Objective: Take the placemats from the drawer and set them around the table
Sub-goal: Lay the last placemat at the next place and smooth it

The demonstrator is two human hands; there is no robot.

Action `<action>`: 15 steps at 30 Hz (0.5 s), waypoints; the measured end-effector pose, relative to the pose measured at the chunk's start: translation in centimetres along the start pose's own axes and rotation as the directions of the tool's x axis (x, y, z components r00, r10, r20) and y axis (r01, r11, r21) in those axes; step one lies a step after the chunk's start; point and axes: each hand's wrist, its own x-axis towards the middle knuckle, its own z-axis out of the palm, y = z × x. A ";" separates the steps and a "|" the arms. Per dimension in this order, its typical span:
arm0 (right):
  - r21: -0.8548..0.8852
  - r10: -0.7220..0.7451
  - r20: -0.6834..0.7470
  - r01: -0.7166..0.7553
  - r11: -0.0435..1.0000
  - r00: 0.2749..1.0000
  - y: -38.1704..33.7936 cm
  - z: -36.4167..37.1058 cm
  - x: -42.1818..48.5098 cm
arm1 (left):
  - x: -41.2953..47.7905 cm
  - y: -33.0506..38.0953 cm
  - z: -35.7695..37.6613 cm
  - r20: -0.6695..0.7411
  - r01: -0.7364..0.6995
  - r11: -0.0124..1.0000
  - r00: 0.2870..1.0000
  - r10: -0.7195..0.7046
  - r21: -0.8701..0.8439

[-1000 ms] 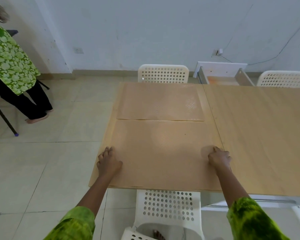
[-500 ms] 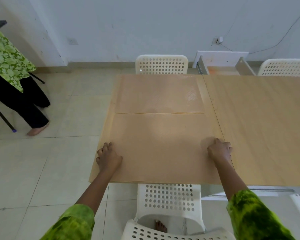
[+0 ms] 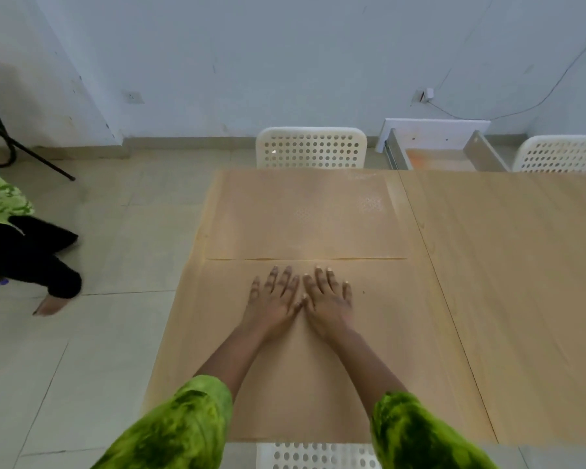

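Pressing down on the near placemat (image 3: 379,350) with the left hand (image 3: 273,299) and the right hand (image 3: 327,297), side by side at its middle. Palms flat, fingers straight and slightly spread, thumbs touching or nearly so, nothing gripped. Hard to make out where this mat ends on the right: same tan as the worktop (image 3: 521,282), edge lost near the seam between the two boards. Near edge partly covered by the green sleeves (image 3: 183,428).

Just beyond, meeting it along a thin line, the far placemat (image 3: 301,214). Lies flat and reaches the far rim in front of a white perforated chair (image 3: 310,147). Faint dotted texture visible only in a pale patch.

Behind the far rim, right of that chair, the drawer (image 3: 437,157), pulled open, its near end hidden by the worktop. Orange-brown inside; impossible to tell whether bare bottom or more mats.

At far right a second white chair (image 3: 562,154), cut by the frame edge. At the bottom the near chair (image 3: 315,456), only a strip of holed back showing below the worktop's near rim.

At left, cut off and blurred, another person: black trouser leg (image 3: 31,262), bare foot (image 3: 48,306) on the tiled floor (image 3: 115,231), a scrap of green patterned cloth (image 3: 0,198). Black stand legs (image 3: 14,143) in the upper left corner, top out of view.
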 end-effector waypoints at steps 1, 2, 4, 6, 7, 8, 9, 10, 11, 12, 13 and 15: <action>-0.019 -0.016 0.004 0.016 1.000 1.000 0.3 0.4 0.0 | 0.0 -0.4 0.6 -0.022 -0.006 1.000 1.000 0.006 0.000; -0.037 -0.028 -0.002 0.028 0.999 1.000 0.7 0.5 0.0 | -0.2 -0.8 1.1 -0.049 -0.005 1.000 0.999 0.006 0.010; -0.059 -0.020 -0.019 0.019 0.998 1.000 1.9 0.4 -0.1 | -0.7 -2.0 1.9 -0.111 0.032 0.999 0.993 -0.031 0.006; -0.060 0.046 -0.041 -0.049 0.997 0.998 3.9 -0.1 -0.1 | -1.2 -3.5 2.4 -0.151 0.084 0.996 0.985 -0.086 -0.022; -0.061 0.090 -0.051 -0.093 0.994 0.995 5.1 -0.5 -0.2 | -1.6 -4.3 2.4 -0.174 0.112 0.993 0.978 -0.114 -0.023; -0.062 0.133 -0.059 -0.137 0.989 0.989 6.4 -0.9 -0.4 | -2.0 -5.1 2.5 -0.195 0.138 0.990 0.971 -0.140 -0.025; -0.056 0.173 -0.066 -0.177 0.983 0.983 7.7 -1.3 -0.6 | -2.3 -5.9 2.5 -0.212 0.162 0.986 0.963 -0.166 -0.032; -0.046 0.204 -0.076 -0.208 0.977 0.976 8.9 -1.8 -0.8 | -2.6 -6.5 2.5 -0.219 0.182 0.982 0.958 -0.186 -0.042; -0.037 0.224 -0.081 -0.228 0.973 0.971 9.8 -2.2 -1.0 | -2.8 -6.8 2.6 -0.218 0.192 0.980 0.956 -0.198 -0.050; -0.034 0.236 -0.082 -0.239 0.970 0.968 10.5 -2.5 -1.2 | -3.0 -7.1 2.6 -0.216 0.196 0.979 0.955 -0.203 -0.056; -0.035 0.240 -0.078 -0.243 0.969 0.968 10.8 -2.7 -1.3 | -3.1 -7.2 2.5 -0.215 0.197 0.979 0.955 -0.206 -0.060; -0.034 0.237 -0.072 -0.240 0.970 0.969 11.0 -2.8 -1.4 | -3.1 -7.1 2.4 -0.213 0.200 0.978 0.955 -0.208 -0.056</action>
